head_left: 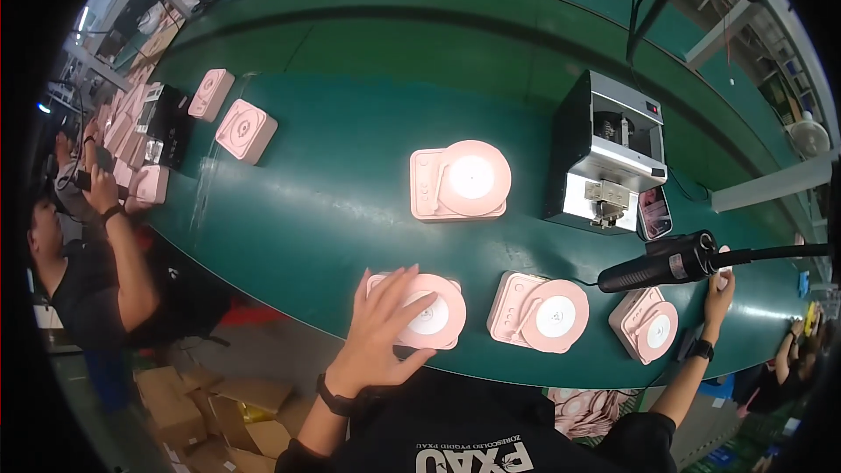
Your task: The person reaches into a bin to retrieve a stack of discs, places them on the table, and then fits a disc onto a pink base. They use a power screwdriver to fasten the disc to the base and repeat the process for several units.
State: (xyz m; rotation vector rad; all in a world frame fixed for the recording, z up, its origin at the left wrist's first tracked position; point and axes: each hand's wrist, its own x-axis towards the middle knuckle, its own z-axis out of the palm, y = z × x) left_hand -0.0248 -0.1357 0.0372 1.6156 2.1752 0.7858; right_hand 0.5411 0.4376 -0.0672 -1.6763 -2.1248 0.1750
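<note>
My left hand (383, 326) lies spread over a pink toy record player (445, 333) with a round turntable and a white centre disc, near the table's front edge. Its fingers are apart and touch the top. To the right sits a second pink record player (543, 314). A third record player (646, 328), tilted, is nearest my right hand. My right hand (718, 298) is closed around something small and pale, mostly hidden by the fingers. Just left of it a black cylindrical power tool (653, 267) hangs on a cable, apart from the fingers.
Another record player (460, 182) stands mid-table. Beyond the tool is a black-and-silver machine (609, 158) with a phone (654, 213) beside it. Two pink units (245, 130) sit at far left, near a co-worker (96, 271). Cardboard boxes (219, 412) stand below the table.
</note>
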